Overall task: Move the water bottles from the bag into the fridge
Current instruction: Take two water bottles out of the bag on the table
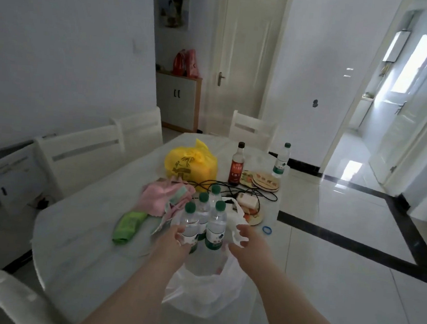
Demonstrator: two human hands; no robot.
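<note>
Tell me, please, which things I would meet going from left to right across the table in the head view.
green cloth → yellow bag → dark sauce bottle → lone water bottle

Four water bottles (217,225): clear, green-capped, upright, clustered in bag (205,300). White plastic, apparently open-topped, on table (87,254).

single head view, looking forward and down, close over table (80,241), room beyond
</note>
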